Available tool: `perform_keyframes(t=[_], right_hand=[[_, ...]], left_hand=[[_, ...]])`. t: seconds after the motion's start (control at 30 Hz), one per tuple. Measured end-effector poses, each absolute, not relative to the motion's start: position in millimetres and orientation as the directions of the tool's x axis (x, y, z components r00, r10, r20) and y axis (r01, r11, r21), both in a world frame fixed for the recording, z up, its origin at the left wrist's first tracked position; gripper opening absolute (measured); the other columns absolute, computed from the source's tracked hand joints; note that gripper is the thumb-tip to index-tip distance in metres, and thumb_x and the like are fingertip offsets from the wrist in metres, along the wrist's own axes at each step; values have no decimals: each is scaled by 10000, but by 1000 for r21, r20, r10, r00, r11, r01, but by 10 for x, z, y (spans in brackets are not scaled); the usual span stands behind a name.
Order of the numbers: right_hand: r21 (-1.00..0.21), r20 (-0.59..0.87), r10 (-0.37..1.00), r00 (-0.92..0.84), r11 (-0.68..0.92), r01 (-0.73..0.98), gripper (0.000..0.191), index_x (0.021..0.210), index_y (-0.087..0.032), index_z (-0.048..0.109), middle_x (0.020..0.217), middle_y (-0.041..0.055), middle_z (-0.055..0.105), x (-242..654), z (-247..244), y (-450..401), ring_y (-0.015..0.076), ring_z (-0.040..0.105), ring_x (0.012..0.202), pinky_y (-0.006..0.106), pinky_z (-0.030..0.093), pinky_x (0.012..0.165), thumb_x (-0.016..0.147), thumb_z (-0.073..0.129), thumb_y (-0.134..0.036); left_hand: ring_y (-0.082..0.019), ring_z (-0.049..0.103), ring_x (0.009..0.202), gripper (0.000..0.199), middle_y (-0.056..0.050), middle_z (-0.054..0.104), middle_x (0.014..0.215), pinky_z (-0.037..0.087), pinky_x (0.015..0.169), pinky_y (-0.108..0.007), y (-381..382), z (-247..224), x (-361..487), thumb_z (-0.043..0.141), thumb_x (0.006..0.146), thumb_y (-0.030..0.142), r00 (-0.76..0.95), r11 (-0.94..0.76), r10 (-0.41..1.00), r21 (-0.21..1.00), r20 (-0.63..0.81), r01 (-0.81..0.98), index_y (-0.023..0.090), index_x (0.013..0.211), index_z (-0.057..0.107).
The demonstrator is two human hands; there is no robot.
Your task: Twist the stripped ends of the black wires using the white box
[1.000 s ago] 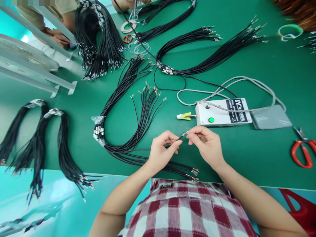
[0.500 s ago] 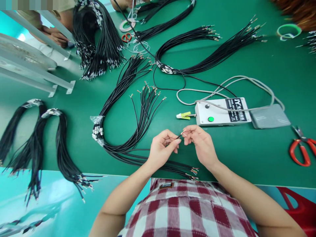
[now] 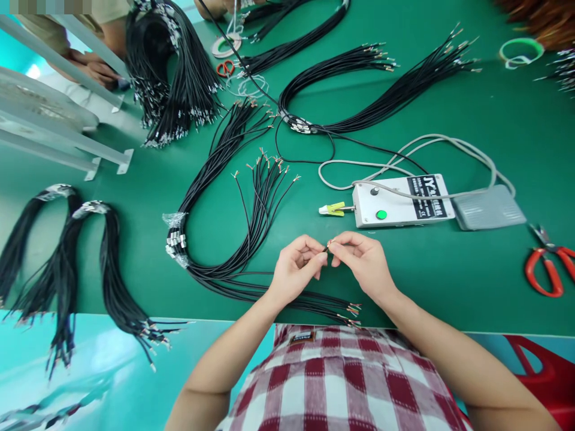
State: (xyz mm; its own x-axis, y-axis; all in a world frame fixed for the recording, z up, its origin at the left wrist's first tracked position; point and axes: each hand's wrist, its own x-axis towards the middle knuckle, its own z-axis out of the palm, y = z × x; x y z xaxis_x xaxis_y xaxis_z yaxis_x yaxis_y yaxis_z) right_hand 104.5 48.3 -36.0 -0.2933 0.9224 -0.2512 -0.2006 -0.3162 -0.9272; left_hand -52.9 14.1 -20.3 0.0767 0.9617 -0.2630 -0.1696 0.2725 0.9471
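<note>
My left hand (image 3: 297,263) pinches a black cable (image 3: 326,249) close to its stripped end. Thumb and forefinger of my right hand (image 3: 362,260) close on the thin inner wires at that end, and the fingertips of both hands almost meet. The cable seems to come from a curved bundle of black cables (image 3: 229,267), bound with clear film at its bend, whose lower strands pass under my left wrist. Stripped ends (image 3: 353,310) of other strands lie near my shirt. What exactly sits between my right fingertips is mostly hidden.
Beyond my right hand sit a white control box (image 3: 399,203) with a yellow-tipped clip (image 3: 335,209) and a grey pedal (image 3: 489,208). Red-handled scissors (image 3: 544,272) lie at right. More cable bundles (image 3: 171,72) are at left and behind. Another person's hands (image 3: 101,72) rest beyond a metal frame.
My right fingers, loosely bent around the wire ends before, have closed into a pinch on them and come nearer my left fingertips. The left hand keeps its hold.
</note>
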Motion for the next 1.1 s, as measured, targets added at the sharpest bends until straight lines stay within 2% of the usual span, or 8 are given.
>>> perform_keyframes(t=[0.2,0.37,0.53,0.63,0.73,0.83,0.9,1.1], right_hand=[[-970,-160,941,-298,-205,-127,315,733,-198,677,680,4,682,1092,-365,477,150,656,587,276,531,562,750,814,-481],[-990,-84,949,-303,-115,-86,233,793,-194,672,759,-2,642,1119,-364,469,135,665,604,266,518,566,846,750,-407],[-999,28,942,-334,38,24,136,826,-201,652,811,-4,604,1149,-367,489,119,653,645,264,517,609,934,642,-284],[-980,85,933,-348,142,140,128,843,-207,639,820,0,593,1177,-348,513,112,611,650,263,495,611,955,603,-258],[-938,129,914,-385,238,250,123,855,-218,621,827,9,599,1208,-307,532,127,590,683,275,483,639,966,577,-246],[-891,140,896,-422,300,341,123,877,-227,612,863,23,619,1238,-291,543,145,602,731,290,481,675,979,545,-244],[-858,151,890,-430,334,390,134,895,-228,614,888,31,634,1264,-310,551,151,613,743,293,479,683,991,523,-251],[-654,279,877,-391,471,591,158,955,-218,657,906,33,699,1368,-362,593,162,646,749,300,454,711,1012,521,-276]], left_hand=[[-111,647,770,247,-65,575,1057,555,666,-234,228,-134,-402,729,856,285,113,111,989,987,-98,-112,173,1071,684],[-49,582,602,109,-14,544,918,510,553,-201,263,-180,-338,747,839,259,-18,87,995,973,-93,-213,158,869,717],[-70,591,484,199,-5,642,820,446,447,-210,241,-223,-327,750,838,330,-101,152,978,953,-184,-262,156,864,655],[-91,566,424,229,36,591,640,411,406,-211,208,-235,-332,702,875,384,-122,196,968,966,-217,-168,169,884,625],[-79,535,437,207,17,607,689,389,415,-213,166,-267,-358,639,920,388,-145,156,978,987,-150,27,182,895,633],[-114,583,605,164,-34,663,843,467,572,-246,139,-314,-389,593,945,337,-138,7,990,955,36,297,201,889,667],[-150,598,711,155,-41,666,827,482,683,-270,143,-343,-407,572,951,304,-100,-56,989,914,105,401,211,881,676],[-116,500,604,191,15,554,683,400,580,-225,257,-380,-471,533,970,331,-79,99,994,958,-81,268,198,863,620]])
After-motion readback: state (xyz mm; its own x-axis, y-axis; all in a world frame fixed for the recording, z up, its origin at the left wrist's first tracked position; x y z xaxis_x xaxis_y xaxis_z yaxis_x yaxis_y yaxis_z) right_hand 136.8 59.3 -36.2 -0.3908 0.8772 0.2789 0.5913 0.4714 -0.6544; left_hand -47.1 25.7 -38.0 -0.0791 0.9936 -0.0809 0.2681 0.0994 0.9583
